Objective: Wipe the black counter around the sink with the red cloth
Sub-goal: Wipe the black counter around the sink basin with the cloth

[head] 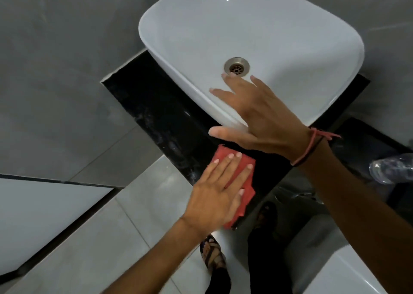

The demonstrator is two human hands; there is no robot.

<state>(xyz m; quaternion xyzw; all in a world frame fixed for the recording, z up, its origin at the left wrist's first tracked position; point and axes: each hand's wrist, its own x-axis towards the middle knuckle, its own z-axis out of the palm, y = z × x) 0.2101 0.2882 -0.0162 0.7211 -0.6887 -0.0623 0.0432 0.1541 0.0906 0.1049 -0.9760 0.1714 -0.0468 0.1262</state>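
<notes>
Both hands, the left hand [214, 195] and the right hand [263, 117], are bare, and so are the forearms, with no sleeves in view. The right wrist wears a thin pink string [312, 144] with loose knotted ends, beside a dark thin band [309, 154]. The nails are short and unpainted. Lower down, a foot wears a dark strapped sandal [212, 254], below dark trousers [220, 281].

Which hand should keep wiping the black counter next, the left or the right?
The left hand: it lies flat on the red cloth on the black counter. The right hand rests open on the white sink, holding no cloth.
</notes>
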